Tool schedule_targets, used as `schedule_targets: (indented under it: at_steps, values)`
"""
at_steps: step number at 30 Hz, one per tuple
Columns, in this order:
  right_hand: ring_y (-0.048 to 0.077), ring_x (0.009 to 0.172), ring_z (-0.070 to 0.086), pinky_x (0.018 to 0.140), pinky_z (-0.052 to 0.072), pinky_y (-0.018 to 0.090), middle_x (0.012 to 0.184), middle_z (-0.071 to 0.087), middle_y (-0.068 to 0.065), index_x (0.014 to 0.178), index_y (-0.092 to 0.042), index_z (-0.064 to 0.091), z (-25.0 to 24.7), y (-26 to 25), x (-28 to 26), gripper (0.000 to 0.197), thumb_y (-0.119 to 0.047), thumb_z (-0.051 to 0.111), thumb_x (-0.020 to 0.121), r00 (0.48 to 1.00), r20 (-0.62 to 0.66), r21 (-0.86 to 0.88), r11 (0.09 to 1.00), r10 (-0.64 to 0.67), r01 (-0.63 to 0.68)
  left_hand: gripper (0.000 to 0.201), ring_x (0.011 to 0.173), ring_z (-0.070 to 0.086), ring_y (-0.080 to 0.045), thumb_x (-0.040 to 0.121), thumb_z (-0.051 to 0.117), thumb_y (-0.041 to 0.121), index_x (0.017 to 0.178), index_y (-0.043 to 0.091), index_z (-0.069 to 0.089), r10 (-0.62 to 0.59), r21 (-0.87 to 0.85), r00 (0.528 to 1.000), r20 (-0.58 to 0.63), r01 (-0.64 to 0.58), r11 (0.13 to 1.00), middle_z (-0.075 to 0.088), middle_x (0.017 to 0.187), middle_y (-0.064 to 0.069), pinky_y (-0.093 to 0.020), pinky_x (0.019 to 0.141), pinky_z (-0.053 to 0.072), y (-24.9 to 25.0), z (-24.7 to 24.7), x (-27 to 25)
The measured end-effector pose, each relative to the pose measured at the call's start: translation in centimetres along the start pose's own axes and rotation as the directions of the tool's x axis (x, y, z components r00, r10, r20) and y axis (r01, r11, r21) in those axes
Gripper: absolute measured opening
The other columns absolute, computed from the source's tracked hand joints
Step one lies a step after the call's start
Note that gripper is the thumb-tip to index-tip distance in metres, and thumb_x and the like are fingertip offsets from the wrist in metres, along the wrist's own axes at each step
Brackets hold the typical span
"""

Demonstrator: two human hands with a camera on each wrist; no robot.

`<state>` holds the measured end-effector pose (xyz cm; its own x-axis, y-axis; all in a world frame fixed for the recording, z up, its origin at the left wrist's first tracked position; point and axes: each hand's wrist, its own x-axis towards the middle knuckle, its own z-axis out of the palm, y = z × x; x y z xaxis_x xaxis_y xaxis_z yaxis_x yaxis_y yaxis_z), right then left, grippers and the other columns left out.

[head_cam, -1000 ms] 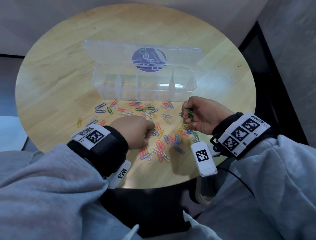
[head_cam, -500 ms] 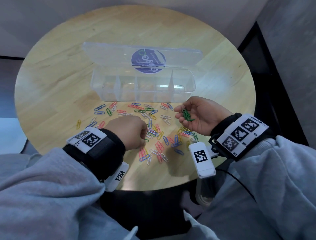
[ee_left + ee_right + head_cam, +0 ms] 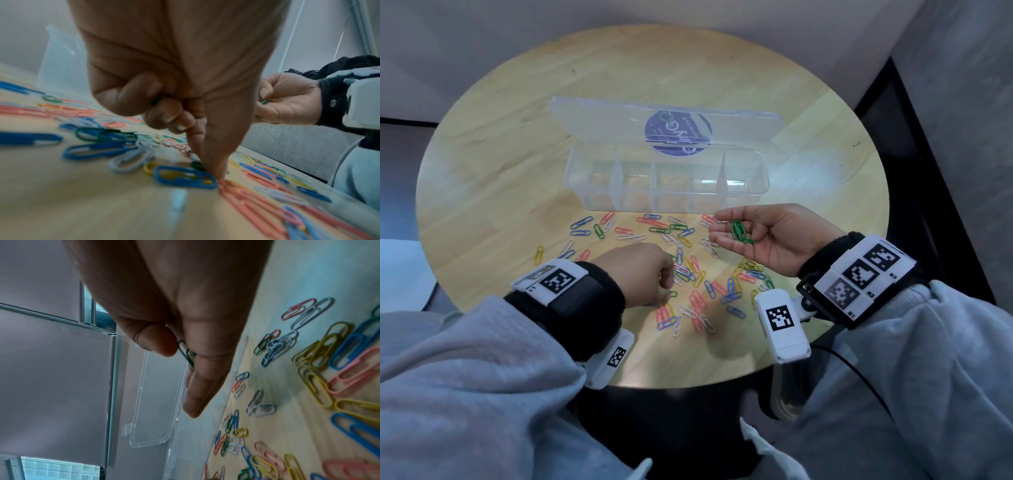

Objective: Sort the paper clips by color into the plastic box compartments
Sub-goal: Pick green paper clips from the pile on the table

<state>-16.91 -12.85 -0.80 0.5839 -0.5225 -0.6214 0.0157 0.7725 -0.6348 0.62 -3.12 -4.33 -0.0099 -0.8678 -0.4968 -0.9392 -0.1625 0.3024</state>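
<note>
Several green paper clips (image 3: 738,231) lie on the fingers of my right hand (image 3: 724,226), which is turned palm up just in front of the clear plastic box (image 3: 671,200). In the right wrist view the thumb hovers beside the green clips (image 3: 186,353). My left hand (image 3: 666,291) is curled over the loose pile of coloured clips (image 3: 698,274). Its thumb and index finger (image 3: 213,162) pinch a green clip (image 3: 196,164) against the table. Something green (image 3: 156,100) also shows inside its curled fingers. The box compartments look empty.
The box lid (image 3: 619,116) stands open behind the compartments. Red, blue, yellow, white and green clips are scattered between the box and the near edge of the round wooden table (image 3: 500,154). A dark gap and walls surround the table.
My right hand turned palm up and its fingers uncurled, showing the green clips. My left hand stayed curled over the pile and shifted slightly towards me.
</note>
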Motion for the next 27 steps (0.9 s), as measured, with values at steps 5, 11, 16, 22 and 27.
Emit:
schedule_targets:
  at_steps: [5, 11, 16, 22, 27]
  values:
    - [0.026, 0.072, 0.069, 0.076, 0.057, 0.028, 0.092, 0.059, 0.021, 0.094, 0.007, 0.057, -0.2, -0.2, -0.1, 0.040, 0.014, 0.019, 0.084, 1.000, -0.015, 0.018, 1.000, 0.017, -0.017, 0.008, 0.067, 0.048, -0.012, 0.077, 0.067, 0.022, 0.075, 0.025, 0.060, 0.004, 0.042, 1.000, 0.003, -0.004, 0.999, 0.049, 0.065, 0.010, -0.024, 0.059, 0.035, 0.2, 0.1, 0.2]
    - [0.029, 0.087, 0.061, 0.077, 0.056, 0.028, 0.094, 0.057, 0.021, 0.096, 0.007, 0.055, -0.1, -0.5, -0.1, 0.042, 0.014, 0.016, 0.081, 0.999, -0.037, 0.019, 1.000, 0.002, -0.001, 0.013, 0.054, 0.047, -0.005, 0.075, 0.064, 0.018, 0.065, 0.022, 0.057, 0.022, -0.121, 0.999, 0.037, -0.018, 0.992, 0.053, 0.057, 0.009, -0.022, 0.054, 0.036, -0.4, 0.0, -0.2]
    - [0.029, 0.090, 0.063, 0.077, 0.056, 0.026, 0.097, 0.058, 0.022, 0.096, 0.006, 0.054, 0.0, -1.8, -0.3, 0.053, 0.022, 0.009, 0.075, 0.995, -0.049, -0.016, 0.996, -0.085, 0.084, 0.022, 0.039, 0.046, -0.003, 0.075, 0.064, 0.014, 0.055, 0.019, 0.058, -0.104, -0.652, 0.995, -0.006, 0.075, 0.755, 0.056, 0.056, 0.002, -0.014, 0.041, 0.038, -0.4, -2.5, -0.4]
    - [0.026, 0.087, 0.063, 0.079, 0.054, 0.026, 0.095, 0.058, 0.020, 0.097, 0.005, 0.053, -0.5, -4.6, -0.3, 0.045, 0.023, 0.015, 0.082, 0.969, -0.108, 0.037, 0.973, -0.222, 0.227, 0.022, 0.039, 0.050, -0.006, 0.081, 0.049, 0.000, 0.061, 0.010, 0.047, -0.118, -0.968, 0.990, -0.076, -0.045, 0.247, 0.053, 0.065, -0.007, -0.012, 0.035, 0.037, 3.2, -7.8, 1.2]
    - [0.027, 0.088, 0.062, 0.077, 0.055, 0.025, 0.097, 0.057, 0.021, 0.096, 0.004, 0.052, -1.3, -6.0, 0.8, 0.038, 0.023, 0.021, 0.084, 0.954, -0.149, 0.030, 0.963, -0.262, 0.269, 0.022, 0.043, 0.052, -0.006, 0.086, 0.041, -0.002, 0.068, 0.010, 0.045, -0.129, -0.977, 0.990, -0.061, -0.033, 0.210, 0.053, 0.072, -0.008, -0.011, 0.039, 0.040, 6.1, -9.2, 4.1]
